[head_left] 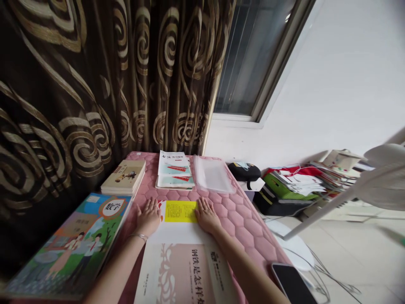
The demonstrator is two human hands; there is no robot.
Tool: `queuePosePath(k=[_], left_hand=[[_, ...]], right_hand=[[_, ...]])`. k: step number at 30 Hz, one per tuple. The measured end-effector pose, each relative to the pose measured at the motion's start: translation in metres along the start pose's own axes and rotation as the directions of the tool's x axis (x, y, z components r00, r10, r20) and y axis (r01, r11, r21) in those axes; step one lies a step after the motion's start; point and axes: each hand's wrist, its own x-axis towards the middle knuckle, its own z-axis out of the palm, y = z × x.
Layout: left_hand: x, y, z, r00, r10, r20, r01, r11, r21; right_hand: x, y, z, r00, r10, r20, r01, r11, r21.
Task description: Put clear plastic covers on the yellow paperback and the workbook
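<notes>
Left hand [148,217], right hand [207,215]: lying flat, gripping nothing, pressing yellow flap's [181,212] sides | open book [183,264]: lying on pink quilted cover [253,230] | even, gentle palm pressure likely avoiding creases

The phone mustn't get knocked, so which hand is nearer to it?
Right. The right hand lies ahead and left of the phone, beside the yellow panel; the left hand is farther, across that panel.
</notes>
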Motion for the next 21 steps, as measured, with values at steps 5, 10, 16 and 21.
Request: queuePosePath(k=[5, 10, 16, 21], left_hand=[[-0.023, -0.017, -0.008, 0.994, -0.049, -0.093, 0.052, 0.998, 0.028], [-0.05, -0.016, -0.003, 0.972, 0.176, -0.157, -0.205, 0.959, -0.194], [-0.062, -0.017, 0.016, 0.964, 0.201, -0.173, -0.242, 0.934, -0.262], [-0.064, -0.017, 0.025, 0.945, 0.2, -0.259, -0.268, 0.927, -0.261]], right_hand=[[-0.001, -0.001, -0.002, 1.0, 0.0, 0.005, 0.0, 1.0, -0.023], [0.0, 0.0, 0.002, 1.0, 0.009, 0.007, -0.009, 0.999, -0.045], [-0.001, -0.011, -0.008, 0.998, 0.057, -0.012, -0.058, 0.99, -0.128], [-0.001, -0.081, -0.006, 0.99, -0.053, -0.133, 0.048, 0.998, -0.038]])
